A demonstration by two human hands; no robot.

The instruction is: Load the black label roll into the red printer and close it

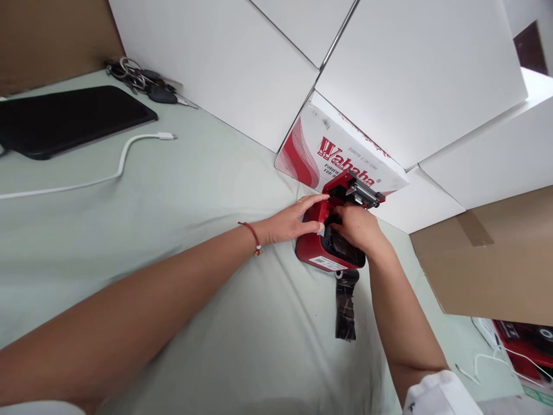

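Observation:
A small red and black device [309, 251], which looks like a label printer, stands on the green cloth with its lid [365, 193] raised. My left hand [294, 222] steadies the device's left side, thumb and fingers pressed on its rim. Into the opening reaches my right hand [356, 225], its fingers curled and bent downward; the fingertips and whatever they grip are hidden inside. A white label [327, 264] is stuck on the near face. Just below the device lies a strip of shiny black ribbon [345, 311], with a small white-ended roll at its top.
Behind the device leans a white and red Wahaha box [302, 147], against stacked white boxes [415, 69]. A phone [73, 118], a white cable [123, 155] and keys [144, 83] lie at upper left. A cardboard box [488, 259] stands at right, near another white cable [488, 356].

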